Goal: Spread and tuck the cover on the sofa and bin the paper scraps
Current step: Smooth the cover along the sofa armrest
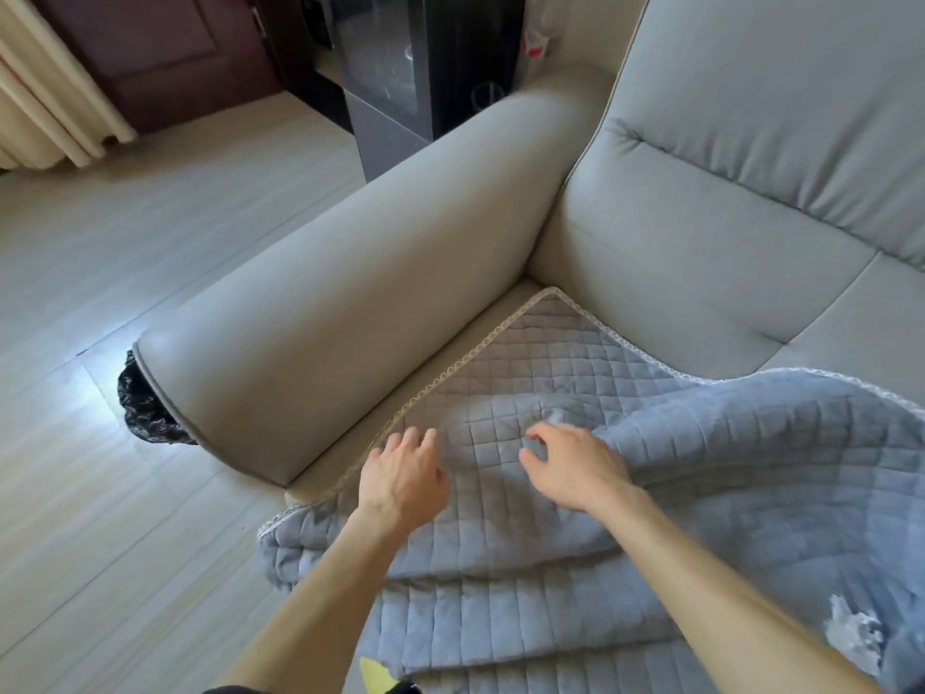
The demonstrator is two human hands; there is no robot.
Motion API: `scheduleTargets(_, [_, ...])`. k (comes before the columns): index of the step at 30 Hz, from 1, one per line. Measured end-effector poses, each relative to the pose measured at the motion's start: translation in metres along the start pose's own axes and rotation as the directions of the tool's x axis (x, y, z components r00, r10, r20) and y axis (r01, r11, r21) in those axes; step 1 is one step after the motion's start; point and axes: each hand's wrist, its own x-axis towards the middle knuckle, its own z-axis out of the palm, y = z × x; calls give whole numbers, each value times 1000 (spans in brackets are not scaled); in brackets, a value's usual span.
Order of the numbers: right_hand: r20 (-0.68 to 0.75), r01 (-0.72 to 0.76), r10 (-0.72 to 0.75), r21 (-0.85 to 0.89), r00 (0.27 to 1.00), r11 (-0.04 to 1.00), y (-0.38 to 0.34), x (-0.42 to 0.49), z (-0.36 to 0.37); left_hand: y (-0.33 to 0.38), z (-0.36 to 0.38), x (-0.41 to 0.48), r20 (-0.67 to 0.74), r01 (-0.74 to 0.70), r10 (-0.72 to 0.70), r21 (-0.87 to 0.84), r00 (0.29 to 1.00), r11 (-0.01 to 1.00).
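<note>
A grey quilted cover with a lace-trimmed edge lies on the seat of a beige sofa. One corner reaches the back crease beside the armrest; the right part is bunched and folded over. My left hand rests flat on the cover near its left edge, fingers spread. My right hand hovers just above the cover with fingers curled and apart, holding nothing. A small white paper scrap lies by the right fingertips. A crumpled white paper scrap sits on the cover at the lower right.
A black bin bag shows behind the armrest's front end on the pale wood floor. A dark glass cabinet stands behind the armrest. Cream curtains hang at the top left. A yellow object peeks out at the bottom edge.
</note>
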Motion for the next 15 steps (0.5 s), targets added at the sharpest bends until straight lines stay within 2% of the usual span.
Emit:
scheduleTargets(2, [-111, -14, 19, 51, 994, 999, 5, 20, -18, 17, -13, 30, -88, -62, 58, -50, 994, 997])
scheduleTargets(7, [-353, -75, 122, 143, 928, 987, 32, 83, -20, 52, -3, 96, -170, -243, 218, -144, 961, 959])
scheduleTargets(10, [-354, -143, 191, 157, 916, 977, 43, 140, -12, 53, 15, 146, -146, -331, 306, -198, 941, 923])
scheduleTargets(12, [-357, -230, 255, 111, 899, 967, 50, 177, 0, 51, 26, 183, -115, -389, 375, -141, 920, 910])
scheduleTargets(15, [-484, -312, 298, 54, 823, 948, 64, 219, 8, 56, 46, 229, -183, -433, 420, -40, 889, 900])
